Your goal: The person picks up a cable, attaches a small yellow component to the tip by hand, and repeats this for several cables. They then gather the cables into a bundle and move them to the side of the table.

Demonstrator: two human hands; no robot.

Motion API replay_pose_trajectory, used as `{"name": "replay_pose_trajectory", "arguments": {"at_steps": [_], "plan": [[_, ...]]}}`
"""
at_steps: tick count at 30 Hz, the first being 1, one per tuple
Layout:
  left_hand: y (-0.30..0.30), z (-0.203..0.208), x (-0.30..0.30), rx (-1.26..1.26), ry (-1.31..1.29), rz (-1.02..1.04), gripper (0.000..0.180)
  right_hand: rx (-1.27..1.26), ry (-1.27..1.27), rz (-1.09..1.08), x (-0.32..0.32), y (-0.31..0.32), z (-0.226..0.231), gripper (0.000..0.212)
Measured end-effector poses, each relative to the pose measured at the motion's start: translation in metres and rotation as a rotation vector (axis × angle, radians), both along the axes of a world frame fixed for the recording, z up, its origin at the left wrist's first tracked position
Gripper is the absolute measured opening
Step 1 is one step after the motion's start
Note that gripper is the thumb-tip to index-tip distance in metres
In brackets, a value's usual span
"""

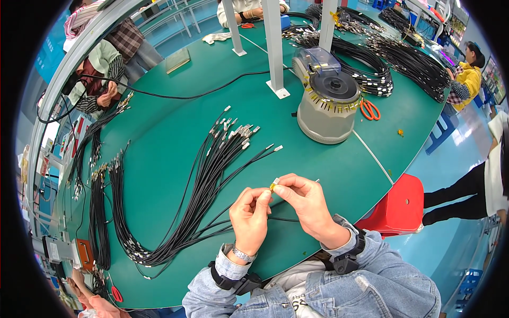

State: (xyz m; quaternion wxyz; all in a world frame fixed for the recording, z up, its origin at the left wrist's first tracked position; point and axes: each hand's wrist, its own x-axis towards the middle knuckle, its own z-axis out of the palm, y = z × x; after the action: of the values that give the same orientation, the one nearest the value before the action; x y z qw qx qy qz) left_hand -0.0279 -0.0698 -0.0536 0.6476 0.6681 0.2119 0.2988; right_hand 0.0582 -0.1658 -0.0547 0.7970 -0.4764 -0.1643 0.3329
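Both of my hands meet above the green table, fingers pinched together around the end of a black cable. A small white connector with a bit of yellow tape (273, 185) shows between the fingertips. My left hand (249, 220) is closed at the connector's left side, and my right hand (307, 205) pinches the taped connector from the right. Left of my hands lies a long bundle of black cables (199, 196) with white and metal connectors at its far end. Another black cable (284, 219) passes below my fingers.
A round grey tape dispenser (324, 119) stands beyond my hands, with orange-handled scissors (370, 110) beside it. Metal posts (275, 53) rise from the green table (212, 122). More cable coils (413, 63) lie far right. A red stool (400, 204) is at the right edge. Other people work around.
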Motion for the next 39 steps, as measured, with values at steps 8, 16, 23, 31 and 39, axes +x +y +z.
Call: {"name": "replay_pose_trajectory", "arguments": {"at_steps": [8, 16, 23, 31, 39], "plan": [[0.0, 0.001, -0.002, -0.073, 0.032, -0.053, 0.015, 0.028, -0.151, -0.059, -0.001, 0.004, -0.008, 0.007], [0.005, 0.002, -0.004, -0.211, 0.041, -0.162, 0.019, 0.051, -0.049, -0.004, 0.0, 0.005, -0.004, 0.008], [0.016, 0.006, -0.006, -0.448, 0.015, -0.292, 0.024, 0.136, -0.059, 0.138, 0.01, 0.007, -0.011, 0.01], [0.024, 0.009, -0.005, -0.571, 0.024, -0.342, 0.027, 0.133, -0.066, 0.172, 0.009, 0.009, -0.007, 0.014], [0.02, 0.007, -0.002, -0.528, 0.083, -0.398, 0.021, 0.081, -0.219, 0.177, 0.022, -0.002, -0.008, 0.015]]}}
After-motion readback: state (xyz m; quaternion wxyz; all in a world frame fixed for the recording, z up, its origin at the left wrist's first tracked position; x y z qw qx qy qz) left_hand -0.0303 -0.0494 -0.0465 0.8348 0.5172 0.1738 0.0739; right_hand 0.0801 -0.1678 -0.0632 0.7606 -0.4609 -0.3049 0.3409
